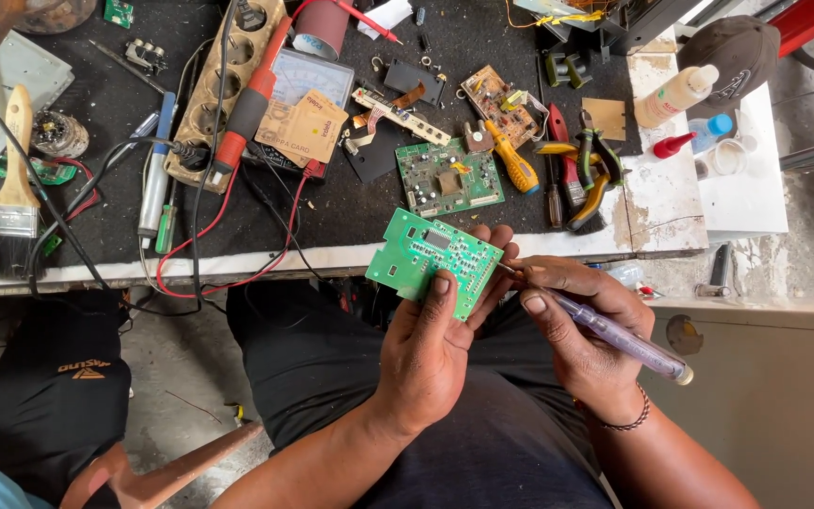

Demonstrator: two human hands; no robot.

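Workbench, top half of frame, crowded: second board, pliers, brush far left. Centre frame, green board held off the bench edge; left hand closed on it, thumb on top, fingers behind. Right hand closed round 1 clear-handled screwdriver, pen-style, tip at the board's right edge. Judgement: brace wrists together, keep the board steady, press lightly so the tip stays off traces.

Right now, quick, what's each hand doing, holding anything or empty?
Left hand: closed on a green circuit board, thumb on its face.
Right hand: closed on a clear-handled screwdriver, tip at the board's right edge.
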